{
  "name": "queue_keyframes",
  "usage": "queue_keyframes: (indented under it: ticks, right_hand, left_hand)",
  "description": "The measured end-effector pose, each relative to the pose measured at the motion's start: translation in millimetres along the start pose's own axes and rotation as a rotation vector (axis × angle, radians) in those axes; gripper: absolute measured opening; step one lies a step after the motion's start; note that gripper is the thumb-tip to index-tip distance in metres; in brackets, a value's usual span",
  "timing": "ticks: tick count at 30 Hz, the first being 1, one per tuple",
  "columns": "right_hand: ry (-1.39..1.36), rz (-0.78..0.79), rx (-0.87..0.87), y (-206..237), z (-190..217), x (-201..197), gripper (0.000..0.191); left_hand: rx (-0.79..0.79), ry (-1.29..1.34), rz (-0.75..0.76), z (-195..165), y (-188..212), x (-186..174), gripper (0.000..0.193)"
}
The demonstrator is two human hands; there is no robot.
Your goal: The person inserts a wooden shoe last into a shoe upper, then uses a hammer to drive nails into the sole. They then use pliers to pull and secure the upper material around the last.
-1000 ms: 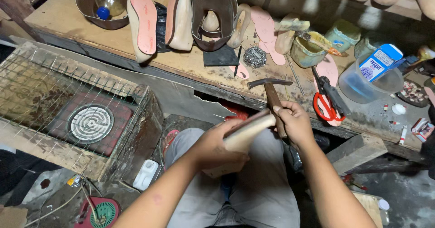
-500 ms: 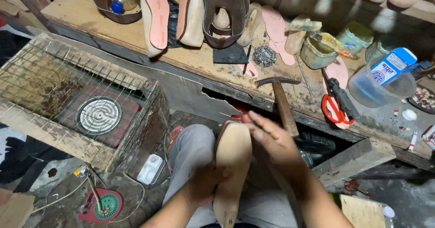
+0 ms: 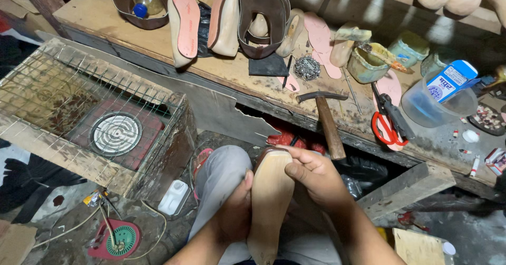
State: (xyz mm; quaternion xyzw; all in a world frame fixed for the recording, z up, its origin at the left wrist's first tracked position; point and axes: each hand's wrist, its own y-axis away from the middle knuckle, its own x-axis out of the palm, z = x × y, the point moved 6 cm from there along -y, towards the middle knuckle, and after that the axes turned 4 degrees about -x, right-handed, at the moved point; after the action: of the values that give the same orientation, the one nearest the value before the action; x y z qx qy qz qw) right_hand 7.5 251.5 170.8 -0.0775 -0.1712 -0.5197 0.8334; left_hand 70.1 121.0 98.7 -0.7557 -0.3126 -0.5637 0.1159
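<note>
Long wooden table (image 3: 221,78) up top, cluttered with shoe soles, a glue tin, scissors, a plastic tub. Wire-topped box with a coil heater (image 3: 115,134) off to the left, well apart from the work.

Wooden shoe form (image 3: 270,202) standing on end over the lap, bottom face up toward the camera, pale sole piece laid over it. Probably solid wood, so stiff and fairly hefty for its size, not fragile, smooth enough to slide if held loosely. Best hold looks like around the narrow waist or heel end, braced against the thigh.

Left hand (image 3: 235,212) wrapped around the left side of the form, grip closed on it, fingers mostly hidden behind. Right hand (image 3: 311,173) at the top end, thumb and fingertips pinching the upper edge of the form.

Hammer (image 3: 328,123) lying on the table edge just beyond the right hand, head on the wood, handle hanging out over the edge, not touched.
</note>
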Motion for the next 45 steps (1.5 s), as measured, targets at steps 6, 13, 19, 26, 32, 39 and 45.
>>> queue_keyframes:
  ticks: [6, 13, 19, 26, 32, 39, 45]
  right_hand:
    - [0.15, -0.025, -0.006, 2.0, 6.7, -5.9, 0.048]
    - [0.198, -0.067, 0.043, 4.5, 13.6, 3.9, 0.045]
    - [0.068, -0.109, 0.045, 5.5, 13.4, 8.7, 0.045]
    - [0.149, -0.039, 0.018, -0.9, 10.0, 1.9, 0.048]
    - [0.244, -0.026, 0.012, -1.1, 12.9, -4.4, 0.048]
    - [0.324, -0.012, -0.036, -2.8, 13.9, -11.0, 0.042]
    - [0.106, 0.006, 0.051, -7.1, 11.3, -21.4, 0.032]
  left_hand:
    - [-0.007, 0.018, 0.006, 1.9, -2.1, -0.1, 0.09]
    - [-0.03, 0.013, -0.085, 7.4, -7.3, -10.9, 0.097]
    - [0.053, -0.08, 0.166, 2.3, -5.2, 3.1, 0.116]
    - [0.001, 0.008, -0.06, -4.1, -8.7, 1.1, 0.103]
    - [0.02, -0.006, -0.008, -8.6, -10.0, 5.4, 0.1]
    - [0.002, 0.043, -0.012, 1.1, -15.2, -13.3, 0.098]
    - [-0.073, -0.179, -0.008, 7.6, -20.5, -26.7, 0.076]
